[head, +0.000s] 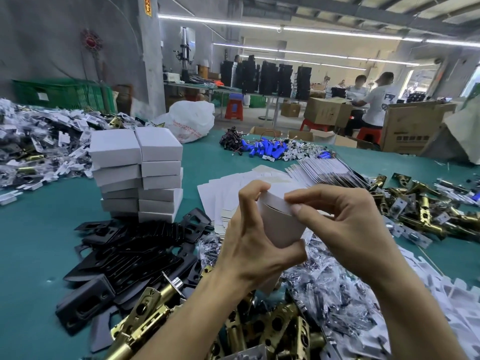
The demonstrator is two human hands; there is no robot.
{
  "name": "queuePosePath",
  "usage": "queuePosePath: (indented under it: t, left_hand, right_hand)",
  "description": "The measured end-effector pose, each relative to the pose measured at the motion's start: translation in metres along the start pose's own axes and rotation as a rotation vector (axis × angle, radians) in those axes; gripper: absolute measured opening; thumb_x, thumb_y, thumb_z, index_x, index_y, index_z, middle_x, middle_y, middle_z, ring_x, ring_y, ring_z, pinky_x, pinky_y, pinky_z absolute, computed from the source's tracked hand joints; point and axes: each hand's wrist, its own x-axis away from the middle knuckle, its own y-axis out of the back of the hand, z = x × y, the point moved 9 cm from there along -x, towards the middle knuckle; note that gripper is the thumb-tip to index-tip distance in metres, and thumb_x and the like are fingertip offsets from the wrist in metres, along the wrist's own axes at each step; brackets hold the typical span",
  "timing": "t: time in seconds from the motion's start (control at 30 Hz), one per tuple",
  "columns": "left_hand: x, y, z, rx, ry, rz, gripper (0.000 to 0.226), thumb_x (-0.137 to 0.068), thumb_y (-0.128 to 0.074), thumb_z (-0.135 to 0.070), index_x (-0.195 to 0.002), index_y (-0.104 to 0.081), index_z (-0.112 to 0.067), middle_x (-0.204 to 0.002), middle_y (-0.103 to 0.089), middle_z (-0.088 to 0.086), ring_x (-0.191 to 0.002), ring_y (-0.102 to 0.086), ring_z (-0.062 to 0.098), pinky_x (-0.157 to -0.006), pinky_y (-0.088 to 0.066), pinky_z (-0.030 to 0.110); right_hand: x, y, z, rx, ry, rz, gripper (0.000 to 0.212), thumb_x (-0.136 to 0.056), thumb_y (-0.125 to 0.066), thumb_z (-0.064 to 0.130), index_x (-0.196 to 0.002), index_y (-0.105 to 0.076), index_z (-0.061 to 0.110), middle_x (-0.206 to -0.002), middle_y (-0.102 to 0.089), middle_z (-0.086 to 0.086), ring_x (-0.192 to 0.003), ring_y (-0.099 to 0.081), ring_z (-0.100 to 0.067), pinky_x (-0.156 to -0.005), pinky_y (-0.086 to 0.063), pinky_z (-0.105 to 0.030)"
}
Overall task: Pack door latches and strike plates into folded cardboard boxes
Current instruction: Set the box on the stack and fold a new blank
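A small white cardboard box [279, 224] is held up in mid-air over the green table. My left hand [249, 245] grips its left side and bottom with curled fingers and thumb. My right hand [340, 224] pinches the box's top flap between thumb and fingers. Black strike plates [135, 253] lie heaped at the lower left. Brass door latches [145, 323] lie along the near edge, and more brass latches [426, 209] are piled at the right. Flat unfolded box blanks [226, 188] lie behind my hands.
Two stacks of closed white boxes [137, 172] stand left of centre. Clear bags of small parts [330, 289] spread below my right arm. Blue cylinders [267, 148] and a white plastic bag [192, 120] lie farther back. People sit by cartons [413, 126] at the far right.
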Motion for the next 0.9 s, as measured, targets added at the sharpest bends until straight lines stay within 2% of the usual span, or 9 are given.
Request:
queuePosePath:
  t: [0.07,0.17,0.23,0.33,0.43,0.53,0.7,0.8,0.9]
  left_hand:
    - [0.0,0.0,0.001,-0.001,0.013,0.002,0.08,-0.063,-0.077,-0.032,-0.118,-0.019,-0.043,-0.095,-0.049,-0.003,-0.06,-0.062,0.022,-0.041,-0.051,0.037]
    - [0.001,-0.003,0.002,-0.042,0.016,0.033,0.08,-0.062,-0.075,-0.037,-0.117,-0.017,-0.045,-0.093,-0.05,-0.002,-0.06,-0.06,0.023,-0.043,-0.05,0.039]
    - [0.001,-0.007,0.0,-0.065,0.005,0.08,0.081,-0.061,-0.073,-0.039,-0.118,-0.015,-0.046,-0.095,-0.052,0.0,-0.061,-0.06,0.026,-0.046,-0.05,0.041]
    - [0.001,-0.01,-0.003,-0.094,-0.015,0.117,0.083,-0.059,-0.07,-0.041,-0.119,-0.013,-0.045,-0.098,-0.053,0.002,-0.064,-0.06,0.026,-0.048,-0.051,0.041]
    - [0.001,-0.009,-0.008,-0.128,-0.046,0.104,0.081,-0.06,-0.068,-0.043,-0.12,-0.015,-0.042,-0.096,-0.049,-0.005,-0.061,-0.057,0.019,-0.046,-0.05,0.035]
    - [0.002,-0.008,-0.006,-0.108,-0.031,0.093,0.081,-0.06,-0.068,-0.042,-0.121,-0.016,-0.042,-0.097,-0.048,-0.005,-0.062,-0.059,0.022,-0.045,-0.051,0.038]
    - [0.003,-0.01,-0.004,-0.086,-0.022,0.107,0.078,-0.062,-0.067,-0.04,-0.119,-0.013,-0.043,-0.097,-0.05,0.0,-0.063,-0.059,0.026,-0.046,-0.05,0.04]
    - [0.003,-0.013,-0.005,-0.114,-0.034,0.14,0.074,-0.064,-0.063,-0.04,-0.118,-0.013,-0.04,-0.095,-0.047,-0.003,-0.063,-0.057,0.021,-0.048,-0.05,0.037]
    - [0.003,-0.017,-0.006,-0.141,-0.032,0.195,0.075,-0.065,-0.061,-0.041,-0.122,-0.014,-0.033,-0.096,-0.044,0.001,-0.065,-0.052,0.021,-0.051,-0.048,0.037]
  right_hand:
    - [0.0,-0.002,-0.002,-0.006,-0.014,0.027,0.025,-0.084,-0.071,0.0,-0.087,-0.078,0.024,-0.085,-0.077,0.01,-0.084,-0.072,-0.004,-0.075,-0.059,-0.023]
    - [0.0,-0.002,-0.005,-0.01,-0.045,-0.038,0.024,-0.079,-0.072,-0.001,-0.076,-0.076,0.022,-0.077,-0.076,0.007,-0.074,-0.073,-0.004,-0.066,-0.06,-0.028]
    - [0.001,-0.002,-0.007,-0.064,-0.062,-0.098,0.011,-0.075,-0.08,0.011,-0.07,-0.073,0.017,-0.071,-0.075,0.002,-0.064,-0.072,-0.008,-0.058,-0.058,-0.033]
    - [0.002,0.0,-0.005,-0.081,-0.055,-0.161,0.018,-0.071,-0.086,0.024,-0.067,-0.071,0.015,-0.076,-0.075,0.005,-0.061,-0.072,-0.01,-0.06,-0.059,-0.039]
    - [0.001,-0.003,0.002,-0.1,-0.04,-0.108,0.019,-0.067,-0.081,0.035,-0.074,-0.075,0.018,-0.08,-0.076,0.005,-0.068,-0.073,-0.009,-0.063,-0.06,-0.04]
    - [0.0,-0.002,0.002,-0.018,-0.02,-0.065,0.011,-0.071,-0.083,0.025,-0.077,-0.077,0.018,-0.075,-0.075,0.008,-0.07,-0.072,-0.003,-0.065,-0.06,-0.029]
    - [-0.001,-0.001,0.004,0.032,-0.008,-0.029,0.012,-0.076,-0.081,0.005,-0.076,-0.077,0.017,-0.075,-0.075,0.006,-0.072,-0.072,-0.005,-0.068,-0.06,-0.029]
    - [-0.001,-0.002,0.004,0.048,-0.027,-0.003,0.01,-0.077,-0.08,0.01,-0.076,-0.076,0.019,-0.077,-0.076,0.005,-0.075,-0.072,-0.005,-0.072,-0.06,-0.033]
    - [0.0,0.0,0.004,0.097,-0.041,-0.021,0.007,-0.075,-0.079,0.014,-0.073,-0.075,0.02,-0.073,-0.075,0.005,-0.071,-0.072,-0.004,-0.067,-0.06,-0.038]
